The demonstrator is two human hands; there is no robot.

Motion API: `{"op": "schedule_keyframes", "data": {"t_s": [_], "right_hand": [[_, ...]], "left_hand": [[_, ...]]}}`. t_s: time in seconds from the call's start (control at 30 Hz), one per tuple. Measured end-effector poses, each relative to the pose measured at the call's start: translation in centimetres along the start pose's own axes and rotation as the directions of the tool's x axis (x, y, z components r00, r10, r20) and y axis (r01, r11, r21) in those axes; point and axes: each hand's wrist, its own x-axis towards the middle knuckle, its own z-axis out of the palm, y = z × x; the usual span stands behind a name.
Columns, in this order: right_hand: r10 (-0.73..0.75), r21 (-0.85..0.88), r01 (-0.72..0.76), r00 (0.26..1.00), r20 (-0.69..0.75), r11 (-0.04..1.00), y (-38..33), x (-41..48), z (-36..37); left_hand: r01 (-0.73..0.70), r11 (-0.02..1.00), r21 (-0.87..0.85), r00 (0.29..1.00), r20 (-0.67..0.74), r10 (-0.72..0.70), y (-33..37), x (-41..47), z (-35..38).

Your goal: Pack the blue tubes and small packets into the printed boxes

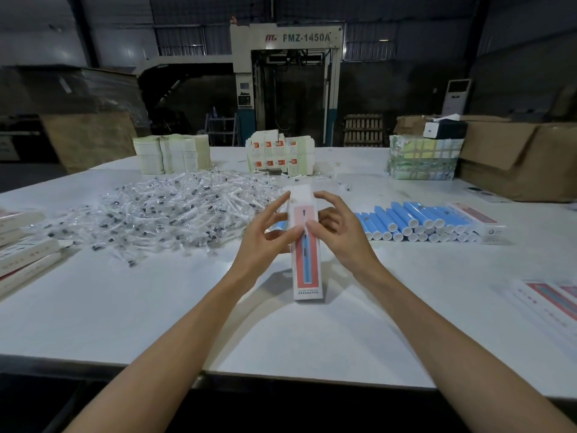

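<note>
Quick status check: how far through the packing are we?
Done: a small stack of closed boxes at the left edge of the table looks packed. In hand: the left hand and right hand hold one printed box standing on the table. Left: a large packet pile and rows of blue tubes, so most of the job remains.

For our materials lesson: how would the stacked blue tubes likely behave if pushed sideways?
The blue tubes look round and lie on their sides, so they would probably roll. The upper layer may tumble onto the smooth table.
</note>
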Motion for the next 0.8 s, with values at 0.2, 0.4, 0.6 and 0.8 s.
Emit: {"op": "schedule_keyframes", "data": {"t_s": [0.2, 0.4, 0.6, 0.8], "right_hand": [[-0.012, -0.086, 0.015, 0.999, 0.035, 0.996, -0.2, 0.3, -0.2], [0.057, -0.095, -0.045, 0.991, 0.125, 0.994, -0.1, 0.3, -0.9], [0.068, -0.082, -0.059, 0.992, 0.104, 0.995, 0.1, 0.3, -1.2], [0.134, 0.030, -0.132, 0.988, -0.080, 0.991, 0.2, 0.7, -1.6]], "left_hand": [[0.014, 1.000, 0.016, 0.999, 0.045, -0.015, 0.2, 0.0, 0.0], [0.029, 0.999, 0.026, 0.996, 0.081, -0.031, -0.1, 0.0, -0.5], [0.081, 0.997, 0.001, 0.992, 0.097, -0.081, -0.3, -0.2, -0.4], [0.105, 0.994, -0.007, 0.983, 0.153, -0.102, -0.4, -0.2, 0.0]]}}
